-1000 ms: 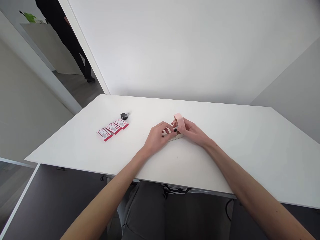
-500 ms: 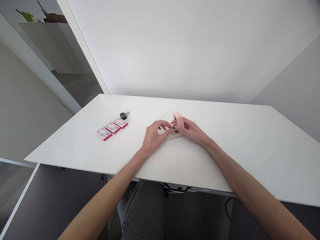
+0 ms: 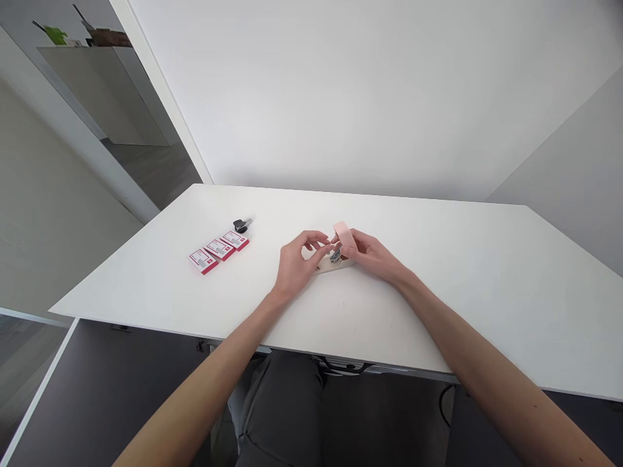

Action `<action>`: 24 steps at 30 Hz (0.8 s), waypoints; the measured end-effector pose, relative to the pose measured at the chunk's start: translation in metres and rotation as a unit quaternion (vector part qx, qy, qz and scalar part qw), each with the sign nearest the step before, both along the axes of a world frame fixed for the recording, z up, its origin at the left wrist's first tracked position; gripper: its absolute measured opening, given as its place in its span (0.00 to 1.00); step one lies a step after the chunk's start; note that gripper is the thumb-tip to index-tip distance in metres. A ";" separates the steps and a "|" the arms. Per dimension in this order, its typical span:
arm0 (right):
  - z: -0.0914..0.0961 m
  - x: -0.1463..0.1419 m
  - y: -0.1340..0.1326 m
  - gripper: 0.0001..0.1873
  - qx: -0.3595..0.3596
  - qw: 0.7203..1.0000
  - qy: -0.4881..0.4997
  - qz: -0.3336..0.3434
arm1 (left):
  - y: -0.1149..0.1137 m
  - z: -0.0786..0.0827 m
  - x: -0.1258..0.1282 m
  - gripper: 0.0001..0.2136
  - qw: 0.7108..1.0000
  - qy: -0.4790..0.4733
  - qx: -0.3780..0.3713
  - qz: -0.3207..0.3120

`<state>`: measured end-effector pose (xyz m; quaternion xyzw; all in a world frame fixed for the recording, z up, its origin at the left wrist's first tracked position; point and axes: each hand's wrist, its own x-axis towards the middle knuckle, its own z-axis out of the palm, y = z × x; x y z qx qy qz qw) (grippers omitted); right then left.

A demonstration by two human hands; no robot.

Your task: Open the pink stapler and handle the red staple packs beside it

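Observation:
A stapler with a pink top arm and a cream base stands in front of me, its top raised away from the base. A metal part shows between the two. My right hand grips the stapler by the raised pink arm. Just left of the metal part is my left hand, thumb and fingertips brought together in a pinch near the base. Whatever is in that pinch, if anything, is too small to make out. Part of the base is hidden behind both hands.
Three red-and-white small boxes lie in a slanting row on the white table to the left. Beyond them is a small black staple remover-like object with a metal end. A white wall rises behind the table.
The pink arm has tilted and shifted slightly left and down. My left hand has drawn a little left, leaving more of the metal part in view.

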<state>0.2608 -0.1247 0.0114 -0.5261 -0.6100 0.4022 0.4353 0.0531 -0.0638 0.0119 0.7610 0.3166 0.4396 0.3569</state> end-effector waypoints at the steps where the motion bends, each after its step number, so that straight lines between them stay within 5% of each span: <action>1: 0.000 0.000 0.000 0.27 -0.001 1.000 -0.001 0.000 | 0.001 0.000 0.000 0.07 1.000 -0.005 -0.003 0.009; 6: -0.002 0.001 0.001 0.23 -0.006 1.000 0.001 -0.002 | 0.013 -0.002 -0.009 0.06 0.997 -0.007 0.041 0.064; 12: -0.005 0.001 0.002 0.21 -0.005 1.000 0.008 -0.002 | 0.045 0.000 -0.057 0.05 0.972 0.092 0.144 0.159; 17: -0.004 0.001 0.001 0.19 -0.010 1.000 0.001 -0.005 | 0.062 0.001 -0.091 0.05 0.967 0.105 0.122 0.197; 24: -0.001 -0.001 -0.001 0.20 -0.021 0.999 -0.021 -0.013 | 0.064 0.002 -0.094 0.06 0.973 0.093 0.067 0.200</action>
